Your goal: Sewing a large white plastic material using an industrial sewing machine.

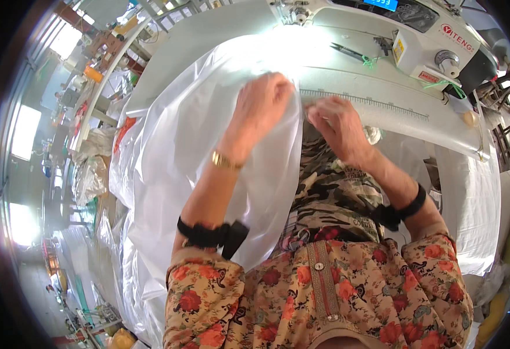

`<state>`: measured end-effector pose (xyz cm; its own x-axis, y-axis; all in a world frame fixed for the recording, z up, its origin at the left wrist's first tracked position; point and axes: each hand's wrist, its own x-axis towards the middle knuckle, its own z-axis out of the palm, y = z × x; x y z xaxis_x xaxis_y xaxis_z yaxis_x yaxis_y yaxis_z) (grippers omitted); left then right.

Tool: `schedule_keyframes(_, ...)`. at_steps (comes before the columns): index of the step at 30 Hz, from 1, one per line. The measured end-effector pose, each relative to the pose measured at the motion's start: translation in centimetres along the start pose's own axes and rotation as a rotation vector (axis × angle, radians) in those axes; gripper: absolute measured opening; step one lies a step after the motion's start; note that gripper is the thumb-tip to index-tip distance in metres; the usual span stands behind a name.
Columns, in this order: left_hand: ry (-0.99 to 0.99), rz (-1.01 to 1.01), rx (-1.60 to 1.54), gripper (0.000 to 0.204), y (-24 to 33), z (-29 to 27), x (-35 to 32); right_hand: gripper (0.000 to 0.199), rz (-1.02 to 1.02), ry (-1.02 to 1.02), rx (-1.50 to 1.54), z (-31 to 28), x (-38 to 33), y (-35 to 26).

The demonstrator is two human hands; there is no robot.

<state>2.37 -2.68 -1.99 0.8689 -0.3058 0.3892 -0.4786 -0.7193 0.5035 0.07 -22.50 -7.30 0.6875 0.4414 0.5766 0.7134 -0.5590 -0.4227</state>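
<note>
A large sheet of shiny white fabric (202,128) spreads over the left part of the sewing table and hangs down across my lap. Over its right edge is my left hand (262,104), closed with the fingers curled in, and the fabric edge runs right by the fingertips. Whether the fingers pinch it is hidden. Just right of that edge, my right hand (339,125) is closed too, thumb against fingers and slightly blurred. Any small thing in its pinch cannot be made out. Both hands are apart, below the bright lamp glare and near the table's front edge.
A white sewing machine (424,46) stands at the back right. A ruler scale (365,103) runs along the table's front. Behind it lies a dark pen-like tool (348,52) with green thread. White cloth (470,209) hangs at the right; plastic bags (92,177) are piled left.
</note>
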Motion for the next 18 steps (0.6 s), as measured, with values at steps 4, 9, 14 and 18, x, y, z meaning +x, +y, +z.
schedule_keyframes(4, -0.053, -0.048, -0.035, 0.026, 2.6, -0.2, -10.0, 0.029, 0.309, -0.046, 0.359, 2.3, -5.9, -3.9)
schedule_keyframes(9, -0.107, -0.289, -0.114, 0.026, 4.1, 0.1, -16.4, 0.04, 0.707, -0.495, 0.856, 2.9, -8.2, -7.5)
schedule_keyframes(14, -0.13, -0.238, 0.067, 0.027, 4.3, 0.4, -18.0, 0.037, 0.613, -0.486, 0.998, 4.1, -9.3, -9.3)
schedule_keyframes(18, -0.143, -0.177, 0.172, 0.025, 4.2, 0.3, -18.5, 0.032, 0.695, -0.482, 1.083, 5.2, -10.4, -9.0)
